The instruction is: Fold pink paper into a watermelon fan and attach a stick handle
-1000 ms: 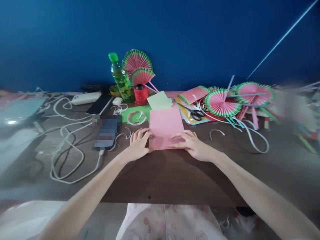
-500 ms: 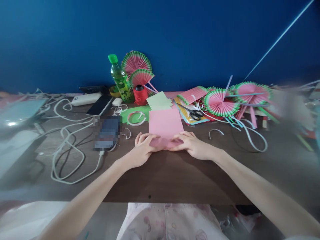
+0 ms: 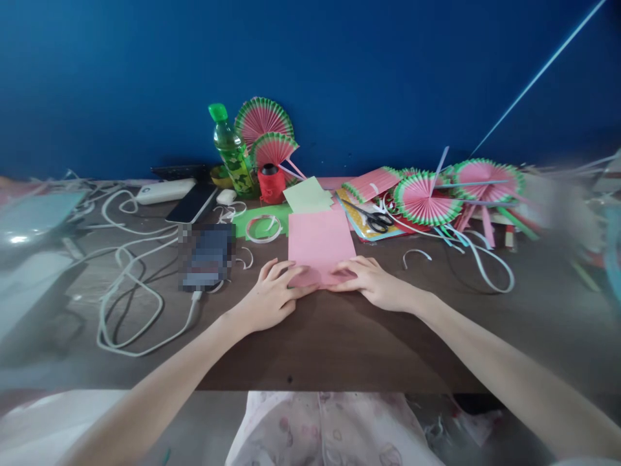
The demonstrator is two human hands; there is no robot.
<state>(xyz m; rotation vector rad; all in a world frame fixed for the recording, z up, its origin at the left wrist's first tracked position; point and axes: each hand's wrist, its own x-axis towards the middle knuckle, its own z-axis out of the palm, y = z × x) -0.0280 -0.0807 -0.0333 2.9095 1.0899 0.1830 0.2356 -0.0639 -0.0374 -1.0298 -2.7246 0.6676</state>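
Observation:
A pink sheet of paper lies flat on the dark wooden table, straight ahead of me. Its near edge is turned up into a narrow fold. My left hand pinches the left part of that fold, fingers curled onto it. My right hand presses on the right part of the same fold, fingers together. Behind the sheet lie a pale green sheet and a bright green sheet with a ring of white tape on it.
Black scissors rest on patterned paper right of the sheet. Pink-and-green folded paper fans pile at the back right. A green bottle and red spool stand by the blue wall. A phone and white cables lie left.
The near edge of the pink sheet has been folded up. My left hand moved from the sheet's left corner inward onto the fold; my right hand stayed on the edge.

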